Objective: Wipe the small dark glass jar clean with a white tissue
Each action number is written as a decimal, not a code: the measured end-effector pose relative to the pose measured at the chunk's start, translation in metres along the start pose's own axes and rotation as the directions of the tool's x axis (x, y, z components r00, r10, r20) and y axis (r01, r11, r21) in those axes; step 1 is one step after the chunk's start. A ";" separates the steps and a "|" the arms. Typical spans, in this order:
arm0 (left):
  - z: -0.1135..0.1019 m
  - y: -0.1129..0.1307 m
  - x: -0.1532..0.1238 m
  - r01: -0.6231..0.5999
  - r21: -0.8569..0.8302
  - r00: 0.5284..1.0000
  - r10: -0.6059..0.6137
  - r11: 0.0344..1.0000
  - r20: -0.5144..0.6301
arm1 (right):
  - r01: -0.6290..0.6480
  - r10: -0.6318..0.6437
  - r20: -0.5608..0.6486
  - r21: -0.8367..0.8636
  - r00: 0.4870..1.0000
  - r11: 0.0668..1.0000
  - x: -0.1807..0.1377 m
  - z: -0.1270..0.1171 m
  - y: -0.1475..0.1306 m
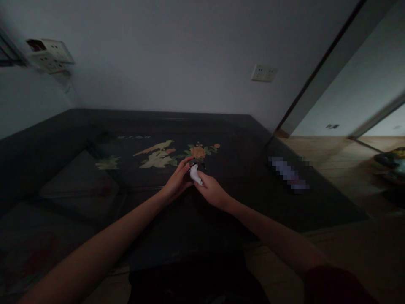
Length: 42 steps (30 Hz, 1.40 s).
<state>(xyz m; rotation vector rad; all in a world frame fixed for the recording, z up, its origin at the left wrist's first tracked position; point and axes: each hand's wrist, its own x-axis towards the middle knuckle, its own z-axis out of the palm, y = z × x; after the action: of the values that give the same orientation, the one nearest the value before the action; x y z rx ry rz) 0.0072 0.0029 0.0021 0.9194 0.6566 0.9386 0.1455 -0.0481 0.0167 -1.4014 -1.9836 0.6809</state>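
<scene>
Both hands met over the middle of a dark table [63, 139], in dim light that swallowed most detail. The left hand [176, 182] had its fingers curled and drawn together, the tips touching a small white object [195, 174] from the left side. The right hand [211, 191] closed around the same object from the right and below, thumb laid against it. What the white object was could not be made out; only a rounded pale patch showed between the fingers, with something darker, perhaps a rim or cap, just above it. It sat at the near edge of a painted panel [158, 154] on the tabletop showing a bird, leaves and an orange flower. To the right on the table lay a blurred, pixelated strip [289, 173], its nature hidden. A wall socket [264, 73] hung on the back wall, another socket cluster [50, 55] at far left, smeared. The right forearm ended in a dark red sleeve [332, 283], cut off by the frame's bottom edge
</scene>
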 end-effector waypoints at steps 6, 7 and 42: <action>0.002 0.001 -0.002 -0.002 0.013 1.000 0.002 1.000 -0.006 | -0.004 0.028 -0.058 0.385 0.998 0.923 0.007 0.009 0.011; 0.001 0.001 -0.001 -0.008 0.012 1.000 0.008 1.000 -0.001 | 0.000 0.016 -0.047 0.332 0.999 0.943 0.006 0.008 0.010; 0.000 0.001 -0.002 0.005 0.007 1.000 -0.005 1.000 0.003 | -0.081 0.080 0.026 0.537 0.996 0.840 0.004 -0.001 0.010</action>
<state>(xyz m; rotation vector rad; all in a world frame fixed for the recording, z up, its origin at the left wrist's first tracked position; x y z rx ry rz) 0.0064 0.0016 0.0028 0.9254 0.6595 0.9309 0.1519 -0.0408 0.0114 -1.1318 -1.5594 1.1729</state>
